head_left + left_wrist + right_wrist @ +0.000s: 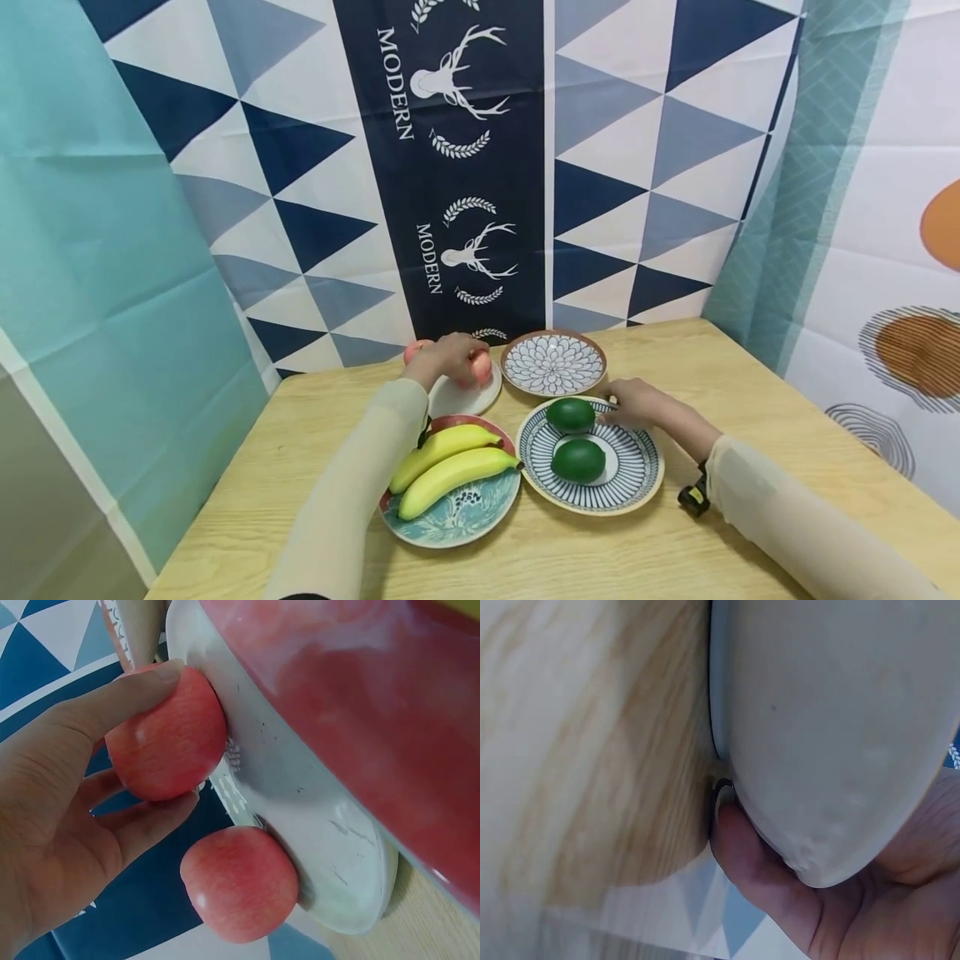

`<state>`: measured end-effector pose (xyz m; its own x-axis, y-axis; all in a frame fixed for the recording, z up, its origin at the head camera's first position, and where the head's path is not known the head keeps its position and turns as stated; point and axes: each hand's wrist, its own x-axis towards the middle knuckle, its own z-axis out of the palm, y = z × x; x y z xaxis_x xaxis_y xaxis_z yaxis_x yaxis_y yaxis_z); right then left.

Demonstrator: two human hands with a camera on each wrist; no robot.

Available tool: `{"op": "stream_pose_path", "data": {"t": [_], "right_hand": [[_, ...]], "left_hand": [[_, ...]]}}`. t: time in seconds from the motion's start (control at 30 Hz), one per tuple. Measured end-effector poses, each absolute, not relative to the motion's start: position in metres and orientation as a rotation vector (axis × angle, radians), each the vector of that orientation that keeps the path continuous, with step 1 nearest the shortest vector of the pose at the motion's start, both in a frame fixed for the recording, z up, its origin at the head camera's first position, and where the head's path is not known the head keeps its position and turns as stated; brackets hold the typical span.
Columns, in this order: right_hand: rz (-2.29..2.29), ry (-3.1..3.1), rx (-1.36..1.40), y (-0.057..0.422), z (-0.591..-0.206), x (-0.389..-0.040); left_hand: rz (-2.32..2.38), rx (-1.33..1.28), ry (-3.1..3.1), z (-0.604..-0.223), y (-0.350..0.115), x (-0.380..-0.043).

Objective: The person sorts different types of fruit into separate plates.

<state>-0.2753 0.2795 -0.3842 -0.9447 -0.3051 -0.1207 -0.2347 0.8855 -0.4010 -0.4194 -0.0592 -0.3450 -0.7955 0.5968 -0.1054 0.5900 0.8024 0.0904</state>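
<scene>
My left hand [448, 357] grips a red apple [171, 739] over the small white plate [465, 403]. Thumb and fingers lie on opposite sides of the fruit in the left wrist view. A second apple [240, 885] sits beside it at the same plate. With my right hand [637, 403] I hold the far right rim of the striped plate [633, 467]. The right wrist view shows the thumb [754, 859] under the rim; the other fingers are mostly hidden there. Two smooth dark green oval fruits [577, 461] lie on the striped plate.
Two bananas [453, 482] lie on a red and teal plate [480, 517] below my left forearm. A flower-patterned bowl [553, 364] with a brown rim stands at the back, close behind the striped plate. The wooden table [300, 467] ends at a patterned curtain [480, 167].
</scene>
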Motion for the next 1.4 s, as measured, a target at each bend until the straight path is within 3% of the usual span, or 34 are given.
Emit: {"op": "stream_pose_path", "data": {"t": [0.43, 0.9, 1.4], "right_hand": [[-0.733, 2.752, -0.295, 0.286, -0.354, -0.282], [-0.784, 2.866, 0.01, 0.293, -0.336, -0.368], [-0.81, 2.69, 0.101, 0.271, -0.354, -0.405]], "left_hand": [[0.185, 0.871, 2.849, -0.347, -0.062, -0.418], [0.255, 0.862, 2.837, -0.345, -0.062, -0.415], [0.246, 0.837, 2.839, -0.344, -0.063, -0.415]]}}
